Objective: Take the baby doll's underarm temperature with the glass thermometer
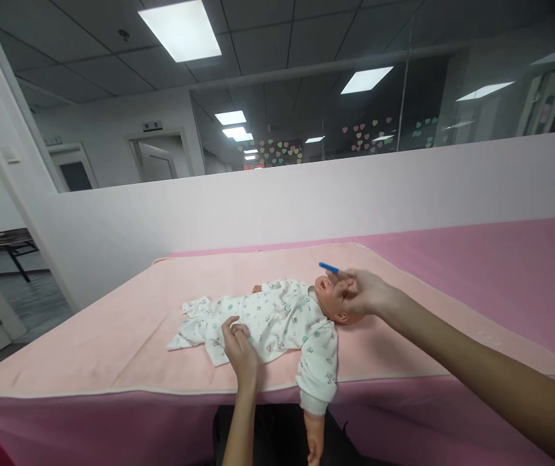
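While the baby doll (270, 320) lies on its back on the peach blanket (132, 343), the right hand (363, 292) has a blue stick (328, 267) pinched in its grip, close to the doll's face. The left hand (241, 353) is by the doll's tummy, curled in, and I cannot tell if that grip holds anything.

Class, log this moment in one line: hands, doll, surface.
doll: face-up on peach blanket | right hand: holds blue stick by doll's head | left hand: loosely curled near doll, contact unclear
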Demonstrator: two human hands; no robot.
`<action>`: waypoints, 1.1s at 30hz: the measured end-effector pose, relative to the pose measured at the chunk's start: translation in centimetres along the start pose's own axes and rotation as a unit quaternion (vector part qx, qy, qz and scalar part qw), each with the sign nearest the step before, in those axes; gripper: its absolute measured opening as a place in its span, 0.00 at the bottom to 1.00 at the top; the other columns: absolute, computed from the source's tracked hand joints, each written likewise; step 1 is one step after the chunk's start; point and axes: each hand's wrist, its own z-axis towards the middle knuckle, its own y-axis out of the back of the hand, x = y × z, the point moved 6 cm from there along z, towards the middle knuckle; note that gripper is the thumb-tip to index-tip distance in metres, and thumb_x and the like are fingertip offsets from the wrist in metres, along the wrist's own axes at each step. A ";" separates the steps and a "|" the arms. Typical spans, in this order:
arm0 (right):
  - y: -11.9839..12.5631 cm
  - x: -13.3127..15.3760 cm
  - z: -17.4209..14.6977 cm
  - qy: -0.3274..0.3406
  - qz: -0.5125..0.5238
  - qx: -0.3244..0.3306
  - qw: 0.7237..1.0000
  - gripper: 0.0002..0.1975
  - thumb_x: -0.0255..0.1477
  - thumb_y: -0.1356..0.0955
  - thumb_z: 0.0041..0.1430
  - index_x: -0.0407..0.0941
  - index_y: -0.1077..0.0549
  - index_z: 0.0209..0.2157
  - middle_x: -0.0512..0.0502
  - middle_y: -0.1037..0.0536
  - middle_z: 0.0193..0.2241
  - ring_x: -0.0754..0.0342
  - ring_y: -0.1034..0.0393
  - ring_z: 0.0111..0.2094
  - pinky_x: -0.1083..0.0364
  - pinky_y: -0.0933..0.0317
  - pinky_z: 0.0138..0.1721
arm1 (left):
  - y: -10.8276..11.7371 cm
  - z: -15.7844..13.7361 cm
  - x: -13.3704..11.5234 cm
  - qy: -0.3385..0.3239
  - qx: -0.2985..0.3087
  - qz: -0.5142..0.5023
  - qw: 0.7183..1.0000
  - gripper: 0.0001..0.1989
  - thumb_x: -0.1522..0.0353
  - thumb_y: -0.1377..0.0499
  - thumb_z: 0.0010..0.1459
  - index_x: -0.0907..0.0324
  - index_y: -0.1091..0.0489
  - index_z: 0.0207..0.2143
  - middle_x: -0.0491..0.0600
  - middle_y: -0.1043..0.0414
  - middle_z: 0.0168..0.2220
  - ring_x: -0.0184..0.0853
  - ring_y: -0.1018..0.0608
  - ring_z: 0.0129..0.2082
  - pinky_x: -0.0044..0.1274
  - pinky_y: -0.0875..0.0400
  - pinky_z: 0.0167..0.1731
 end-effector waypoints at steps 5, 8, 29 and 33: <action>-1.3 2.8 -1.5 0.158 0.071 -0.022 0.985 0.13 0.28 0.42 0.56 0.42 0.33 0.22 0.49 0.29 0.16 0.65 0.49 0.10 0.63 0.49 0.11 | 0.3 -0.1 -0.1 0.018 -0.011 -0.018 1.000 0.11 0.74 0.56 0.52 0.59 0.39 0.37 0.42 0.39 0.23 0.30 0.33 0.26 0.21 0.40 0.30; -3.2 -0.9 -2.5 -0.077 -0.007 0.038 0.996 0.11 0.25 0.41 0.55 0.41 0.33 0.22 0.51 0.32 0.14 0.65 0.49 0.10 0.64 0.50 0.11 | 0.5 -0.1 -0.1 0.038 -0.019 -0.013 0.999 0.10 0.72 0.53 0.52 0.58 0.38 0.37 0.44 0.36 0.30 0.30 0.32 0.30 0.22 0.40 0.31; -6.7 2.0 -2.9 0.048 0.054 0.082 0.994 0.15 0.27 0.43 0.57 0.41 0.33 0.21 0.49 0.29 0.16 0.66 0.50 0.10 0.64 0.49 0.13 | 0.7 -0.2 0.4 0.085 -0.029 -0.007 0.996 0.04 0.70 0.54 0.52 0.57 0.41 0.31 0.42 0.42 0.24 0.29 0.37 0.23 0.22 0.44 0.27; -5.2 -1.4 -2.0 -0.109 -0.032 0.078 0.990 0.11 0.25 0.41 0.55 0.40 0.33 0.22 0.47 0.28 0.17 0.65 0.49 0.11 0.64 0.49 0.13 | 1.1 -0.4 0.4 0.099 -0.046 0.002 0.994 0.05 0.73 0.55 0.49 0.57 0.43 0.30 0.41 0.46 0.22 0.29 0.39 0.22 0.22 0.45 0.26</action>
